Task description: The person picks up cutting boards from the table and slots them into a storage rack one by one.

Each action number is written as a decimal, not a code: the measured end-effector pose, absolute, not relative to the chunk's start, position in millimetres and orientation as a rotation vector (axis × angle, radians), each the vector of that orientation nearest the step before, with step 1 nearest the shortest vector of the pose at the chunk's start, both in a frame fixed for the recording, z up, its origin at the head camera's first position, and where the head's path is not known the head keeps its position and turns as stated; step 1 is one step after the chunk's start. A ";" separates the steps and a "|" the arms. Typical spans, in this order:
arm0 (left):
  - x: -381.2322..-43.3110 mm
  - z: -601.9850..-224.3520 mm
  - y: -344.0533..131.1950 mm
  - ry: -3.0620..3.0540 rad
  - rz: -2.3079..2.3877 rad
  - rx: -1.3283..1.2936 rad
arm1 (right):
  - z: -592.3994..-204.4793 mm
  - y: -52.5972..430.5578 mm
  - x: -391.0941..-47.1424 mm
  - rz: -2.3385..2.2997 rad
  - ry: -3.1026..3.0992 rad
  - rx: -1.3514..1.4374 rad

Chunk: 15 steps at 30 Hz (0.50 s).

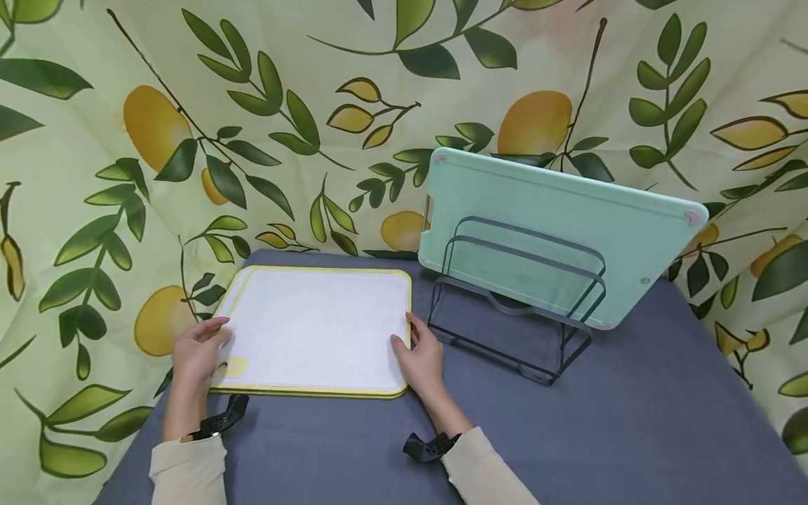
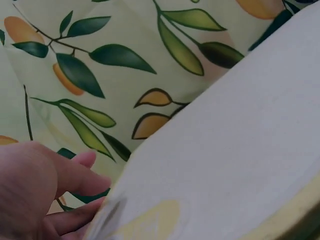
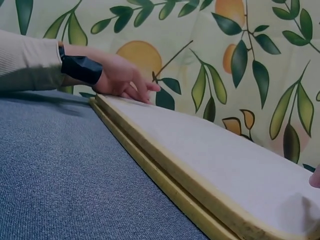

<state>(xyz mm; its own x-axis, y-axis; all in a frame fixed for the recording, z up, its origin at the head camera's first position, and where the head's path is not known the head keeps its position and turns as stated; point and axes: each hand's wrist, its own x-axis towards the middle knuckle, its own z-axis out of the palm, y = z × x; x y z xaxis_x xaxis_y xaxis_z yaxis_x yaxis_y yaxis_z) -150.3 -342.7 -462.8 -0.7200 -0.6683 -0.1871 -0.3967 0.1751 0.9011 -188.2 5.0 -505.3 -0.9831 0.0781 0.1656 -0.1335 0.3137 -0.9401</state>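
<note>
A white cutting board (image 1: 315, 330) with a yellow rim lies flat on the table, left of centre. In the right wrist view it rests on a second yellow-edged board (image 3: 170, 187), a thin dark gap between their edges. At the left side my left hand (image 1: 198, 348) touches the rim, its thumb and fingers fairly straight near a yellow corner patch. My right hand (image 1: 421, 358) lies against the right side, thumb over the top surface and fingers along the edge. Only a fingertip of it shows in the right wrist view.
Right of the boards stands a dark wire rack (image 1: 505, 307). A large mint-green cutting board (image 1: 536, 203) leans upright in it, tilted. Grey-blue cloth (image 1: 328, 456) covers the table. Behind hangs a curtain (image 1: 284, 203) printed with leaves and fruit.
</note>
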 end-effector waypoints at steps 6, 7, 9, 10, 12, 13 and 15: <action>-152.6 -469.9 -352.3 -1.896 -1.753 1.052 | -504.6 3.4 -189.0 1.763 -2.394 0.066; -152.4 -469.5 -353.0 -1.878 -1.781 1.039 | -504.4 3.2 -188.8 1.753 -2.396 0.063; -151.6 -469.1 -353.5 -1.911 -1.798 1.024 | -504.6 3.1 -188.0 1.733 -2.398 0.055; -151.3 -468.7 -353.5 -1.935 -1.805 1.022 | -504.7 3.1 -187.7 1.723 -2.403 0.049; -151.2 -468.3 -353.5 -2.027 -1.774 1.032 | -505.2 3.0 -187.4 1.711 -2.413 0.035; -151.4 -468.2 -353.4 -2.076 -1.753 1.041 | -505.8 3.0 -187.6 1.708 -2.416 0.029; -152.9 -468.4 -353.3 -2.162 -1.700 1.054 | -506.4 3.1 -188.3 1.703 -2.410 0.023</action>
